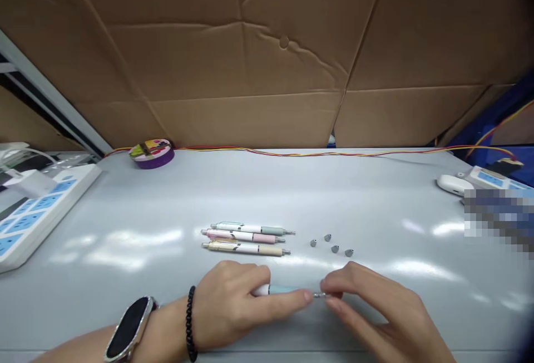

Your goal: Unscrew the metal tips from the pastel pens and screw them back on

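My left hand (244, 302) is wrapped round a pen with a white barrel and a light-blue grip (283, 289), held level above the table. Its index finger stretches along the grip towards the bare metal end (319, 295). My right hand (379, 307) pinches at that metal end with thumb and fingertips; the very tip is hidden between them. Beyond my hands lie three pens side by side: a green one (250, 229), a pink one (244, 236) and a beige one (246, 248), their metal ends pointing right. Several small silver cone-shaped pen tips (335, 249) lie to their right.
A purple round tape-like box (152, 154) stands at the back left. White power strips lie at the left (50, 207) and far right (488, 178), with a white rounded case (454, 185) beside the right one. Thin wires (292, 155) run along the cardboard wall (250, 73).
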### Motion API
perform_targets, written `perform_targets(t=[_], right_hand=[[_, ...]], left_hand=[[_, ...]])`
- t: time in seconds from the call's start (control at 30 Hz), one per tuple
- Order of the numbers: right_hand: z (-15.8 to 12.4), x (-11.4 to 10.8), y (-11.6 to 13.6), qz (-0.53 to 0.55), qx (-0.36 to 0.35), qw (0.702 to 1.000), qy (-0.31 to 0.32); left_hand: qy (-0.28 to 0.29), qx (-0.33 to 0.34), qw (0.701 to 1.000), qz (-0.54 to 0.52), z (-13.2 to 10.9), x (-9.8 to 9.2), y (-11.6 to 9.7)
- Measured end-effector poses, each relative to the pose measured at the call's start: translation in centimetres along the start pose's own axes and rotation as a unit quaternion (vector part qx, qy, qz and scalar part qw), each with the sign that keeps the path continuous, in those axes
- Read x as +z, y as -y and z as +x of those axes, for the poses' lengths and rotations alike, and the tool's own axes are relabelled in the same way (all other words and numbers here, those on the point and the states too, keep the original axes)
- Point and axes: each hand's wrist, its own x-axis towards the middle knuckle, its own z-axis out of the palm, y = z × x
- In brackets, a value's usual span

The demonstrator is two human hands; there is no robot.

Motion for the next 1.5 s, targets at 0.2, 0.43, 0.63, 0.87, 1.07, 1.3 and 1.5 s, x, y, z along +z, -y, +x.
perform_targets(t=[0.2,0.43,0.63,0.87,1.07,1.3,1.5], right_hand=[[-0.3,0.5,0.1,0.009,0.041,0.998,0.052],[-0.2,1.5,-0.1,0.012,0.032,0.990,0.134],[-0.5,1.7,-0.4,0.006,0.050,0.986,0.157],[-0.1,0.5,-1.0,-0.007,0.097,0.987,0.125],[-0.4,-0.8,-1.5,-0.031,0.090,0.995,0.029],[-0.2,-0.6,-1.7,-0.040,0.060,0.997,0.007],[-0.6,-0.9,-3.5,-0.115,0.081,0.989,-0.044]], left_hand=[[0.045,0.003,0.999,0.014,-0.2,0.0,-0.1],[0.043,0.011,0.999,0.018,0.0,0.1,-0.1],[0.048,0.003,0.999,0.017,0.2,0.1,-0.1],[0.018,-0.024,1.000,0.007,0.6,0.2,-0.1],[0.026,-0.059,0.994,0.084,0.4,0.4,1.5],[0.028,-0.110,0.980,0.166,0.3,-0.1,2.2],[0.113,-0.188,0.958,0.187,-0.6,-1.4,4.2]])
